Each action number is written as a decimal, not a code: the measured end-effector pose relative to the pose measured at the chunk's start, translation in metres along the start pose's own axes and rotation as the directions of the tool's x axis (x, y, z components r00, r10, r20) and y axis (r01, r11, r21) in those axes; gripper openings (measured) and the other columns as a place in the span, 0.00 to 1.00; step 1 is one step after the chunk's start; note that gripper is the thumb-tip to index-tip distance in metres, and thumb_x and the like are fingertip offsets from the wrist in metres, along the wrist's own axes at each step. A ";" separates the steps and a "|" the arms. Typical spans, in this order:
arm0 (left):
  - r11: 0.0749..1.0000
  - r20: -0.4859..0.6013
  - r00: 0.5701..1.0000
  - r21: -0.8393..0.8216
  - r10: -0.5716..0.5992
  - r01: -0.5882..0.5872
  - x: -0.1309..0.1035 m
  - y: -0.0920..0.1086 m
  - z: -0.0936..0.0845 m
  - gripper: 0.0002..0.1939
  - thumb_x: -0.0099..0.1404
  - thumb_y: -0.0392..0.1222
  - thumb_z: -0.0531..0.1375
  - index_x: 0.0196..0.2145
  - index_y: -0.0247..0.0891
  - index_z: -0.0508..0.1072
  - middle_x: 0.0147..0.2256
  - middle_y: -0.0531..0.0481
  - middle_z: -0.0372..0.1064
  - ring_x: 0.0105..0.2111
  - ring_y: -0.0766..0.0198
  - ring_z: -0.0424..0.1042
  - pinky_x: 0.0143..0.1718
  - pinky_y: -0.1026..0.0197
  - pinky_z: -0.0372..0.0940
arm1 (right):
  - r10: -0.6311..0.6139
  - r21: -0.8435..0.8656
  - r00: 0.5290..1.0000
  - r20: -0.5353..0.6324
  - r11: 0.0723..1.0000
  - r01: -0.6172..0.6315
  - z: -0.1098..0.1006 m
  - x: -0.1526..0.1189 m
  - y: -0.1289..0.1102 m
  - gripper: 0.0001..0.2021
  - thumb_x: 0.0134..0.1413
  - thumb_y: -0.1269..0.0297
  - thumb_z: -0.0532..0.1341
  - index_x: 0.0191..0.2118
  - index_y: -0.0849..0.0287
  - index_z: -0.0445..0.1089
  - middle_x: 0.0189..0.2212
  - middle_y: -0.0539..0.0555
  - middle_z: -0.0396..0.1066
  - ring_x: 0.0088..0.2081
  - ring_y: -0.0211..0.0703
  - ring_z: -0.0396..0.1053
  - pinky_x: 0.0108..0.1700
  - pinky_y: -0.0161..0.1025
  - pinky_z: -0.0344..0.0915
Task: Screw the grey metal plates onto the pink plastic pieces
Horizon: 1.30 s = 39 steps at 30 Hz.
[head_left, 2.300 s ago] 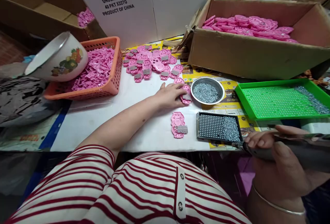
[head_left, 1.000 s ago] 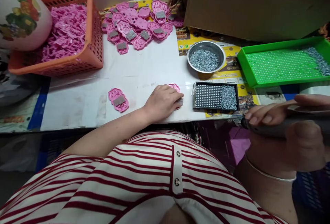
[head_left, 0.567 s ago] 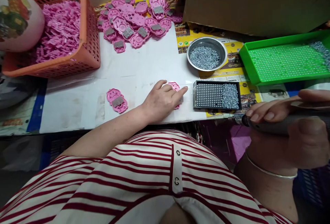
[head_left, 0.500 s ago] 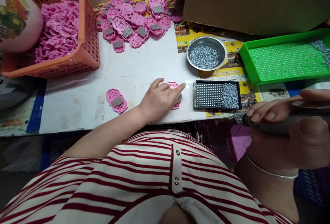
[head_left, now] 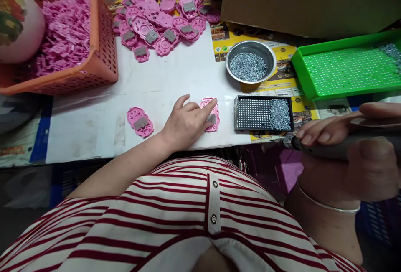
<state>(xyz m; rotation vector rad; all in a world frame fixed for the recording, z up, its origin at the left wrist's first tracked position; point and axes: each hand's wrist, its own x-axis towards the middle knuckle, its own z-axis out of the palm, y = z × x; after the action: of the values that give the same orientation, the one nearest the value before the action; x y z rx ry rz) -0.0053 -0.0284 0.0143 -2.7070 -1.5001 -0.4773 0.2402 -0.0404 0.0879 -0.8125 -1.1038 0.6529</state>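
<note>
My left hand rests on the white board with its index finger stretched over a pink plastic casing. That casing has a grey metal plate near its lower end, and the hand partly covers it. My right hand is wrapped round a grey electric screwdriver, whose tip points left, just below the screw tray. The black screw tray has rows of holes, with small silver screws heaped at its right end. Another pink casing with a grey plate lies to the left of my left hand.
A pile of pink casings lies at the back. An orange basket of small pink parts stands left, beside a white container. A steel bowl of screws and a green tray sit right, before a cardboard box.
My left hand has shifted slightly left, uncovering more of the pink casing beneath it. My right hand keeps hold of the screwdriver, nearly in the same place.
</note>
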 end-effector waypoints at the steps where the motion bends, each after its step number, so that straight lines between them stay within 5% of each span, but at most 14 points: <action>1: 1.000 -0.001 1.000 -0.001 0.007 -0.007 0.000 0.000 0.000 0.23 0.70 0.40 0.55 0.61 0.33 0.65 0.38 0.46 0.79 0.40 0.57 0.73 0.61 0.45 0.54 | -0.002 0.002 1.000 -0.001 1.000 0.002 0.000 0.000 0.000 0.14 0.38 0.58 0.72 0.34 0.56 0.75 0.16 0.43 0.68 0.16 0.40 0.62 0.19 0.45 0.61; 12: 0.988 0.103 0.990 -0.114 -0.096 0.108 0.003 0.004 0.000 0.24 0.68 0.40 0.59 0.60 0.39 0.66 0.43 0.48 0.79 0.44 0.55 0.72 0.63 0.41 0.52 | 0.010 -0.035 1.000 0.022 0.999 -0.009 0.003 0.002 0.003 0.17 0.36 0.53 0.73 0.32 0.54 0.74 0.15 0.43 0.66 0.14 0.39 0.61 0.17 0.44 0.63; 19: 0.960 -0.040 0.982 -0.221 -0.183 0.170 -0.007 0.010 0.017 0.20 0.69 0.44 0.58 0.56 0.39 0.70 0.42 0.47 0.79 0.41 0.55 0.70 0.60 0.43 0.55 | -0.050 0.076 0.990 0.129 0.996 0.040 0.013 -0.002 0.012 0.14 0.46 0.53 0.69 0.37 0.54 0.73 0.19 0.43 0.66 0.16 0.35 0.61 0.19 0.39 0.66; 25: 0.952 -0.014 0.988 -0.272 -0.151 0.142 -0.009 0.019 0.017 0.21 0.68 0.42 0.57 0.58 0.39 0.68 0.43 0.47 0.78 0.42 0.56 0.69 0.61 0.43 0.54 | -0.087 0.016 0.976 0.201 0.996 0.085 0.032 -0.006 0.023 0.08 0.55 0.53 0.63 0.35 0.49 0.69 0.19 0.42 0.59 0.16 0.33 0.59 0.18 0.36 0.63; 31: 0.964 -0.012 0.989 -0.226 -0.149 0.143 -0.009 0.023 0.014 0.19 0.68 0.41 0.58 0.57 0.39 0.70 0.39 0.47 0.77 0.40 0.56 0.70 0.62 0.42 0.52 | 0.037 0.029 0.968 0.249 0.999 -0.046 0.028 -0.014 0.035 0.11 0.53 0.51 0.65 0.41 0.45 0.72 0.22 0.45 0.58 0.18 0.36 0.62 0.21 0.39 0.64; 39: 0.975 -0.095 0.990 -0.207 -0.106 0.085 -0.010 0.024 0.017 0.16 0.69 0.40 0.58 0.54 0.38 0.71 0.38 0.48 0.78 0.40 0.56 0.70 0.62 0.42 0.51 | -0.055 0.119 0.969 0.243 0.992 0.027 0.030 -0.015 0.054 0.11 0.52 0.55 0.66 0.42 0.46 0.74 0.19 0.44 0.58 0.17 0.35 0.61 0.19 0.36 0.63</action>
<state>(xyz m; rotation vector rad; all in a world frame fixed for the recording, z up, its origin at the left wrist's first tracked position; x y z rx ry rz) 0.0139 -0.0468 -0.0010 -2.7117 -1.6435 -0.8052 0.2039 -0.0150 0.0419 -0.6186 -1.2910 0.7903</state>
